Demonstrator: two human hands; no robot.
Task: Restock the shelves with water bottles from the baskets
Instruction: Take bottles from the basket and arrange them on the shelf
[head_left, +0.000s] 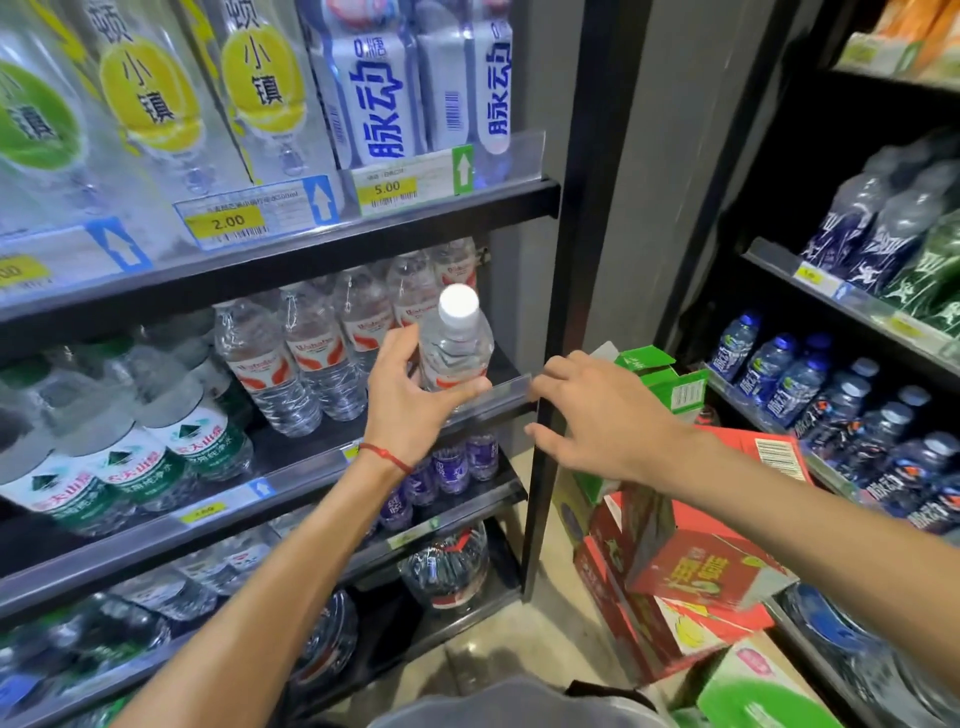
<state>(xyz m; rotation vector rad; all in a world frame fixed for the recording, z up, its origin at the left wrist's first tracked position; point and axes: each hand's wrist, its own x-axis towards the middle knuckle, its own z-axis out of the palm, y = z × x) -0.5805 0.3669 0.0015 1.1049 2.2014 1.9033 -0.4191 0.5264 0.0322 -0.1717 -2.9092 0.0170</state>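
One clear plastic water bottle (454, 348) with a white screw cap (458, 304) stands over the right end of the black metal shelf (311, 447), in the open slot just right of that shelf's row of red-labelled clear bottles (306, 358). The left hand (410, 400) grips it low on the body: the thumb lies across the front, and the other fingers (402, 340) curl round the far side. Its long axis is close to upright, with the cap tipped slightly toward the camera. The hand hides the base, so I cannot tell whether it is resting on the shelf or held just above it.

The right hand (592, 415) hangs just off the shelf's right end, by the tip of the clear front rail (498, 400). Its fingers are spread and relaxed, holding nothing, and I cannot tell whether a fingertip touches the rail.

The left hand already has the bottle and is the nearer one, so the placing looks like its job. The slot lies behind the rail and straight back from the fingers. The move probably calls for keeping the bottle upright, sliding it back level with its red-labelled neighbours and then letting go.
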